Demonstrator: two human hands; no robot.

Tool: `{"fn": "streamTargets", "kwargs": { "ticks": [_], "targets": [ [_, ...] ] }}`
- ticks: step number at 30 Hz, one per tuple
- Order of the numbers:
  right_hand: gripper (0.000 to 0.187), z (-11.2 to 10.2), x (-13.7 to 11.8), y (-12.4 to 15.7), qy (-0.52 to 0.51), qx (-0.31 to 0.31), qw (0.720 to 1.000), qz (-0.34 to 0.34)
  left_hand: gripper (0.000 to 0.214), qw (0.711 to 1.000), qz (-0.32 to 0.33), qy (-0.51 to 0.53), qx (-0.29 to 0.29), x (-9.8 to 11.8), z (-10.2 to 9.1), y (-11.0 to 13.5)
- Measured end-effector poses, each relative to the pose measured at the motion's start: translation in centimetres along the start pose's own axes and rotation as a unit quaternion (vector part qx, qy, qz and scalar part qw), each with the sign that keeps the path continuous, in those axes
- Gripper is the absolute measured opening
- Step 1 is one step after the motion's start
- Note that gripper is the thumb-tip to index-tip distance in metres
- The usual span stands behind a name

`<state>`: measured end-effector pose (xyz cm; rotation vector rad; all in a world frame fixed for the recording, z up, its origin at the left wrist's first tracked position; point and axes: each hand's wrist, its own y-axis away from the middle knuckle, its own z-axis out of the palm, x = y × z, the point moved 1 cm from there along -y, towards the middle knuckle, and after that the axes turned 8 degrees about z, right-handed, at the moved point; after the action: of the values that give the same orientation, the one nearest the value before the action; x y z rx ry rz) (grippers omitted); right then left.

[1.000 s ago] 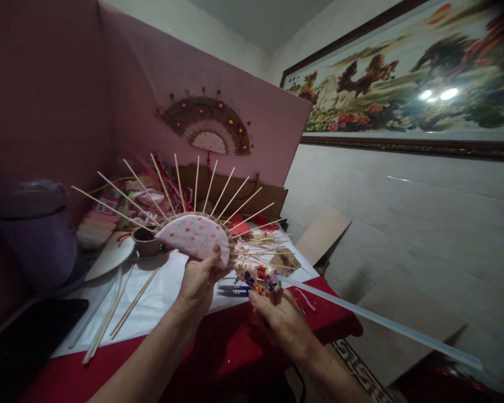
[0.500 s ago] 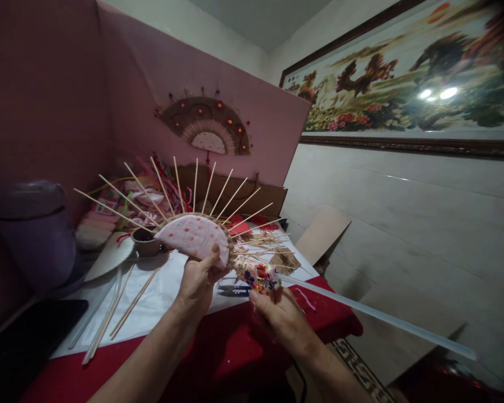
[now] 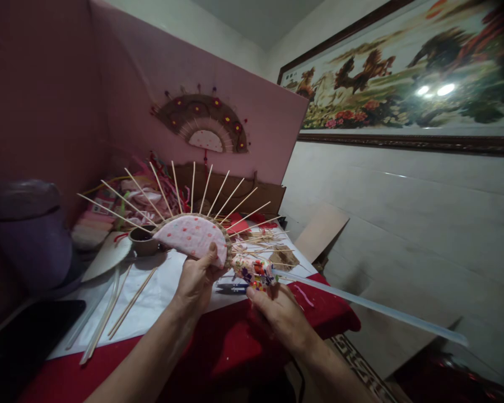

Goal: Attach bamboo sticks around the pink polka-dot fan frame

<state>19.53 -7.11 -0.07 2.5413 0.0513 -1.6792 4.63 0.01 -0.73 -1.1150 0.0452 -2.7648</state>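
Note:
My left hand (image 3: pixel 197 280) grips the lower right end of a half-round fan (image 3: pixel 189 238), thumb on top. The fan's base is pale pink cloth with red dots and a brown rim, and several thin wooden sticks radiate from its curved edge. In my right hand (image 3: pixel 279 308) is a flower-patterned glue gun (image 3: pixel 254 271), closed in by my fingers. A long, translucent glue stick (image 3: pixel 369 303) juts from its back to the right. The gun's front end is at the fan's right rim; whether it touches is unclear. Dark thread snips (image 3: pixel 231 289) lie on the table behind my hands.
A finished fan (image 3: pixel 204 126) hangs on the pink board. On the table are a brown bowl (image 3: pixel 143 242), loose sticks (image 3: pixel 132 305), spare glue sticks (image 3: pixel 103 322), a black phone (image 3: pixel 37 330) and heaped pink materials (image 3: pixel 138 193). A purple container (image 3: pixel 29 240) stands left.
The whole view has shifted slightly. The fan is tilted a little differently, and the glue gun stays by its right rim. Both hands keep their hold.

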Motion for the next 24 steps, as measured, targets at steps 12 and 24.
{"fn": "streamTargets", "kwargs": {
  "ticks": [12,24],
  "targets": [
    [0.044,-0.41,0.15,0.24,-0.004,0.008,1.0,0.0,0.035,1.0,-0.005,0.001,0.003,-0.04,0.06,-0.12],
    [0.046,-0.13,-0.35,-0.02,-0.012,-0.001,1.0,-0.013,0.038,1.0,-0.001,-0.001,0.002,-0.14,-0.05,-0.21]
  ]
}}
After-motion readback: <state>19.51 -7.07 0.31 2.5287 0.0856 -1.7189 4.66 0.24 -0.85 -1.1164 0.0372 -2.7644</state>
